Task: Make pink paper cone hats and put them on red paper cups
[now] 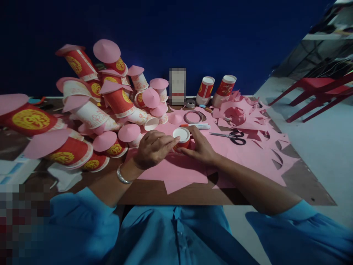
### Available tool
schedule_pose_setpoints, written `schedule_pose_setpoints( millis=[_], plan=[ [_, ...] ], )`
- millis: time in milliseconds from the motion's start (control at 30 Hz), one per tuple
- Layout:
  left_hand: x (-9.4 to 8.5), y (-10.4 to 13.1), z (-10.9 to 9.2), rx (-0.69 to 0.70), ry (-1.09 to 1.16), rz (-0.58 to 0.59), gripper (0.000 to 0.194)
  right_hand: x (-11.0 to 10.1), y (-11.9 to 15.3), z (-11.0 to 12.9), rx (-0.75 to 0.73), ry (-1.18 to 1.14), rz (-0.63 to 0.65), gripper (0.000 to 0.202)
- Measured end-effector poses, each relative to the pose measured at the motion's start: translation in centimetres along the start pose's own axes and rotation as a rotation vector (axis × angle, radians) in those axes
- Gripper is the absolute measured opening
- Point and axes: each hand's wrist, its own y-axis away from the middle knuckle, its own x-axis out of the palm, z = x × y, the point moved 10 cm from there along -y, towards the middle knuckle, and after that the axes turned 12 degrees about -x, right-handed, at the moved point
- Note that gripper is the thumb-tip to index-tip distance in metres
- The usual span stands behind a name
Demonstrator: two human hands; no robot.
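Head view first: where does the red cup (179,145) lie from our fingers?

— Right between our hands, over the pink paper (176,170) in front of us. From the cup's centre, our left hand (154,149) comes in at eight o'clock and our right hand (200,147) at four.

— Which of them is nearer?

— Neither clearly; both reach it. Our right hand has the fuller hold, its thumb across the near side at six o'clock and its fingers round towards one. Our left fingers are curled narrow, tips at the nine o'clock edge; we can't tell how firmly they press.

— And its long axis?

— Roughly upright, white round end towards us. We judge that any turn or lift would hinge on that axis standing between the two hands.

— Neighbours?

— The marker (202,126) at one, the scissors (231,135) at three, cone-topped cups (118,101) towards ten.
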Motion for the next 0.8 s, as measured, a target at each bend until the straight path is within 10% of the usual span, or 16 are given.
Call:
schedule_pose_setpoints(
  millis=[500, 800],
  plan=[
    [-0.9, -0.1, -0.3, 0.000, 0.018, -0.054, 0.022, -0.1, 0.0, -0.4, 0.040, -0.028, -0.015, 0.061],
    [3.4, 1.2, 6.7, -0.771, 0.899, 0.024, 0.027, -0.2, 0.3, -1.8, 0.056, -0.066, -0.048, 0.064]
  ],
)
